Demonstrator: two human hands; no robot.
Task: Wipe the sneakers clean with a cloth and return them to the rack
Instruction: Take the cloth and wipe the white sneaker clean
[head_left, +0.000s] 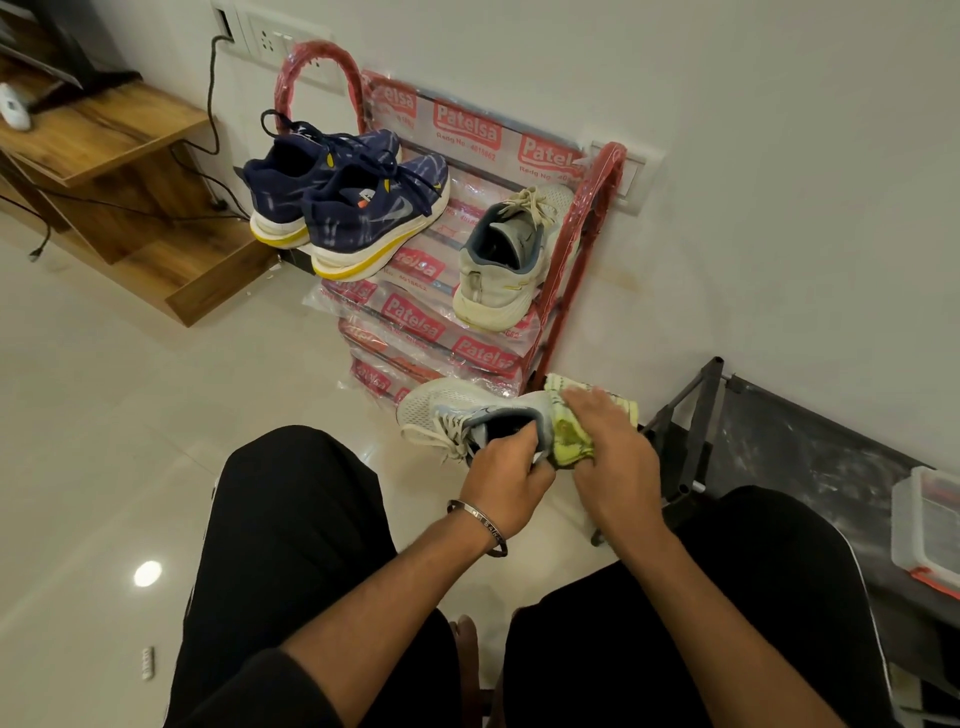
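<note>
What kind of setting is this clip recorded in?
Most likely a room in a home: a red shoe rack with sneakers stands against a white wall on tiled floor, beside wooden furniture and wall sockets.

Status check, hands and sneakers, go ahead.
Left hand grips white sneaker at collar. Right hand presses yellow cloth on its heel. Its mate and blue pair on rack. Nothing blocking.
</note>
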